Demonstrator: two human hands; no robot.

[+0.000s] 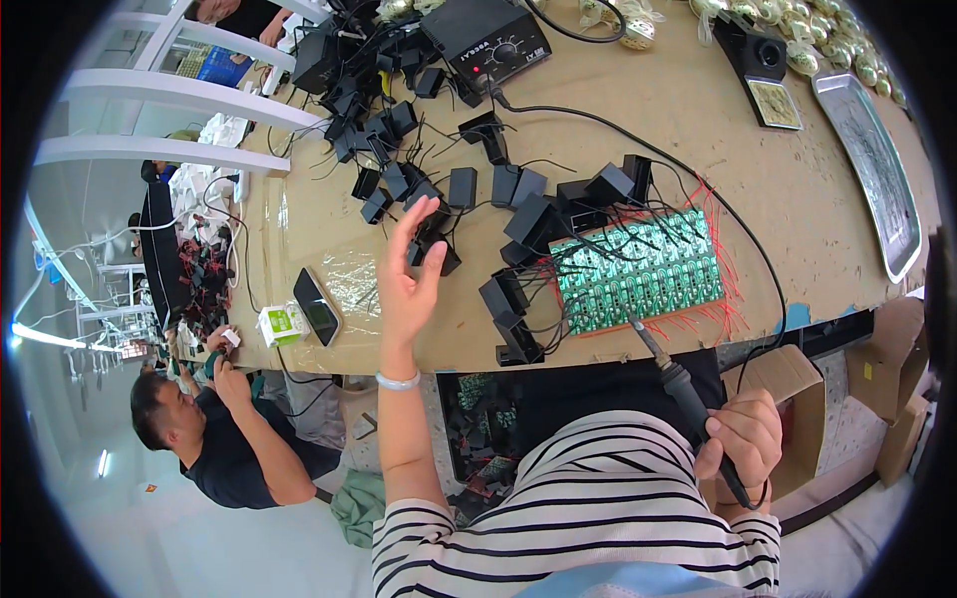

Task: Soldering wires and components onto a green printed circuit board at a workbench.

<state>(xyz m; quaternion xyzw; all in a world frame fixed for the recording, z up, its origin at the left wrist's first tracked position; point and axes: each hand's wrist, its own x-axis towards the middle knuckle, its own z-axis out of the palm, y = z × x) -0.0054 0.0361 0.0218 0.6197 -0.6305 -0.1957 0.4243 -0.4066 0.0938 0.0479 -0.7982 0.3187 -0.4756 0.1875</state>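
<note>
My right hand (741,439) is closed round the dark handle of a soldering iron (684,391). The iron's tip points at the near edge of a green circuit board panel (638,271); I cannot tell whether it touches. Thin red and black wires stick out round the panel, and several small black boxes (531,221) with black leads lie along its left and far sides. My left hand (410,284), a pale bangle on its wrist, is raised with fingers apart and nothing in it. More black boxes (399,181) lie just beyond its fingertips.
A black soldering station (485,45) with a dial stands at the far side, its cable curving right. At right are a metal tray (877,174) and an iron stand (760,75). A phone (317,305) and a green-white packet (283,325) lie left. A co-worker (224,429) sits at left.
</note>
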